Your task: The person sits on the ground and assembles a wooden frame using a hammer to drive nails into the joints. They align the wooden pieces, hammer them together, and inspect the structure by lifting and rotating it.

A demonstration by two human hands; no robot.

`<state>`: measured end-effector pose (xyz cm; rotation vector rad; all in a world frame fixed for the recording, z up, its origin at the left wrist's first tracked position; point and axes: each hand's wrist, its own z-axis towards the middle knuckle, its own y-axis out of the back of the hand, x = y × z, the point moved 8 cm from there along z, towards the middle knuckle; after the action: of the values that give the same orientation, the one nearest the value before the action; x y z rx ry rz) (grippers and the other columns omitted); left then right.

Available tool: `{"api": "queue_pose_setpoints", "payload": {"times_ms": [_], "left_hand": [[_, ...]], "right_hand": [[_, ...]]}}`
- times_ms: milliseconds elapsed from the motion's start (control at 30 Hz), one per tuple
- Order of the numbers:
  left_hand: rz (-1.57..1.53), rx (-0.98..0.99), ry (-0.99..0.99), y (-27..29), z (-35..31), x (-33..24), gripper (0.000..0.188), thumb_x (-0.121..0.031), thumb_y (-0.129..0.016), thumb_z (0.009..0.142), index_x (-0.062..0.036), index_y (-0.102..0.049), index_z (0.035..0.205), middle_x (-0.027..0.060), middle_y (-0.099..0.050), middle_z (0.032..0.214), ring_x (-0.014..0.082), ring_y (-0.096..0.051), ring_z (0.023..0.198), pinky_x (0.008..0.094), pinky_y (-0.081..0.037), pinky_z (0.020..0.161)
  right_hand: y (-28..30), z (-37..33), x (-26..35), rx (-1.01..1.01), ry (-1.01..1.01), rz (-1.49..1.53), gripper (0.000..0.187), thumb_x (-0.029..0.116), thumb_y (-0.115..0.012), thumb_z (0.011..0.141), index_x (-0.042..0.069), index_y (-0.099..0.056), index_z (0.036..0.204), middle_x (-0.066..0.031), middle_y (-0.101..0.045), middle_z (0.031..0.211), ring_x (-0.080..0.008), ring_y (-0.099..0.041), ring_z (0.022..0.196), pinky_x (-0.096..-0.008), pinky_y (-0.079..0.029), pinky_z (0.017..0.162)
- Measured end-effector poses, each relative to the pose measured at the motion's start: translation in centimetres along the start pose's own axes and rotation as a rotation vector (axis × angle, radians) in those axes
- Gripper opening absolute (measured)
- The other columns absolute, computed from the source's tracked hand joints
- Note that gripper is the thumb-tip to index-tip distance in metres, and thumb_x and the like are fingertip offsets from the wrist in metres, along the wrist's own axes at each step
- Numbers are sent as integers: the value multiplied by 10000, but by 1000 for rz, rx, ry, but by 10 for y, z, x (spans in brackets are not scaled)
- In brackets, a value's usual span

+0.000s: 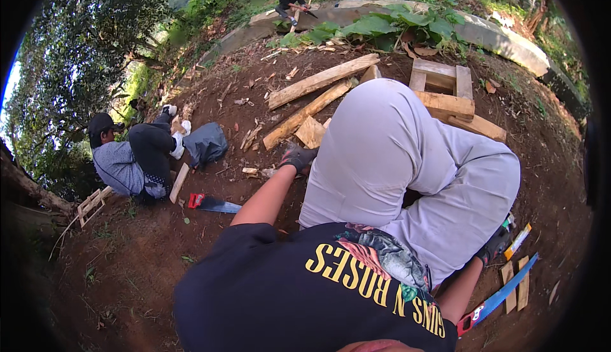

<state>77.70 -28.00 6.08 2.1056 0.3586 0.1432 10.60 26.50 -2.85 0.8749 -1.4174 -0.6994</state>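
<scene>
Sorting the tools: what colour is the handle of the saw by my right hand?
Red, on a blue-bladed saw; head view.

One package only — a dark grey plastic sack (205, 143) slumped on the dirt beside the seated person.

Soft, even daylight — we see no hard shadows on the soil (127, 269). Sky glares white at left. Heavy fisheye bending, black vignette at the rim — distant figures blurred.

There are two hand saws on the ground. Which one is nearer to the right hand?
The blue-bladed saw lies just below the gloved right hand. The other saw lies far left, near the seated person.
</scene>
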Motion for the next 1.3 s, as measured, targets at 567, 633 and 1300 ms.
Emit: {"api": "queue_pose_setpoints", "payload": {"times_ms": [567, 633, 1300], "left_hand": [[-402, -124, -218, -7, 147, -26, 638, -364, -766, 942, -36, -612, 1467, 232, -674, 1453, 404, -635, 1362, 497, -507, 1126], [-599, 53, -213, -13, 132, -26, 624, -359, -760, 950, -34, -615, 1463, 228, -677, 1445, 399, -639, 1351, 494, -511, 1120], [-1024, 384, -282, -9, 88, -33, 495, -302, -699, 1025, -8, -646, 1420, 187, -715, 1367, 341, -687, 1247, 462, -553, 1054]], "right_hand": [[20, -23, 37, -112, 95, -117, 337, 291, -620, 1042, -5, -711, 1177, -255, -705, 1179, -455, -665, 1106, -552, -512, 940], [24, -27, 32, -130, 70, -132, 326, 295, -613, 1049, 4, -719, 1152, -242, -717, 1163, -446, -672, 1109, -551, -516, 943], [19, -30, 40, -179, 92, -114, 314, 293, -644, 1007, 23, -743, 1133, -234, -719, 1150, -453, -673, 1111, -555, -521, 946]]}}
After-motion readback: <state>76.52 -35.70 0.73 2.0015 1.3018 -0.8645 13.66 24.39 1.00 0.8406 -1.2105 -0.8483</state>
